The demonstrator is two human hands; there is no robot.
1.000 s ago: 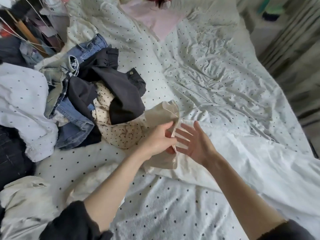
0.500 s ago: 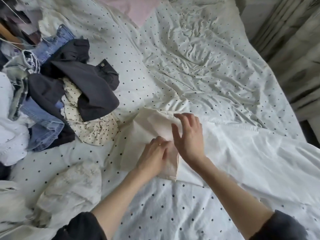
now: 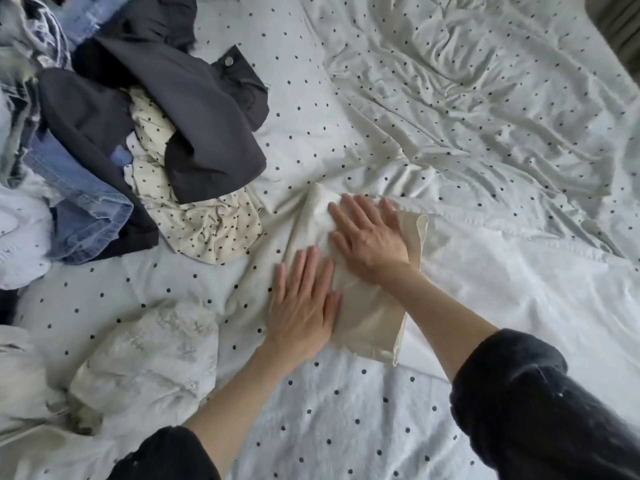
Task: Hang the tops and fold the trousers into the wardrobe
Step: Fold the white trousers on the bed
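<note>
Both hands — left hand (image 3: 302, 308), right hand (image 3: 367, 237) — lie flat, fingers spread, pressing the cream garment (image 3: 372, 317) onto the bed (image 3: 346, 410) (mid-bed, clothes pile (image 3: 138, 133) toward its left edge).

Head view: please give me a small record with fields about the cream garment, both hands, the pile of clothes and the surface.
garment: cream satin-like cloth piece, lying flat on the bed
left hand: left hand flat, fingers straight, pressing the cloth
right hand: right hand flat, pressing the cloth farther up
pile: dark grey garment, blue denim jeans and cream dotted garment, heaped at left
surface: white black-dotted bedsheet
</note>
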